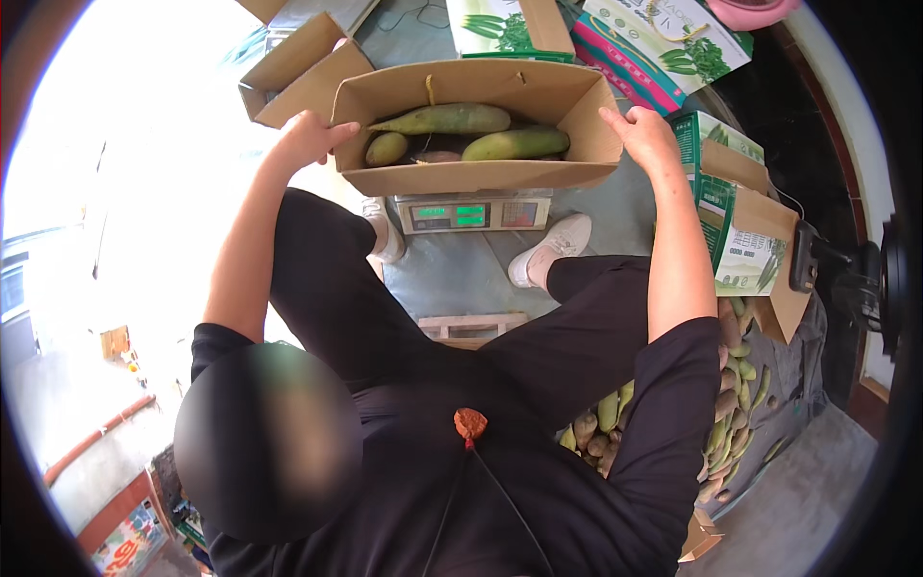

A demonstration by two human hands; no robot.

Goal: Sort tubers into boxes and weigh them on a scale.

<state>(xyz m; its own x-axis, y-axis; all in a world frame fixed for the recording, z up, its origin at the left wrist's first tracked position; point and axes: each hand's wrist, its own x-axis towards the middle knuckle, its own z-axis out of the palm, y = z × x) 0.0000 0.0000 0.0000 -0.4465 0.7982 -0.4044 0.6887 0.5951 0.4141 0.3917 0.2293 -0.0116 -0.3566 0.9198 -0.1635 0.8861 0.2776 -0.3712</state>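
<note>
- Left hand (312,141) gripping cardboard box (481,179) at left end.
- Right hand (646,139) gripping right end.
- Box over digital scale (471,213); contact hidden from here.
- Long green vegetables (444,119) inside.

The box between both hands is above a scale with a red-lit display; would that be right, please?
Not quite: the head view shows the display of the scale glowing green, not red. The box is indeed above it, between the left hand and right hand.
</note>
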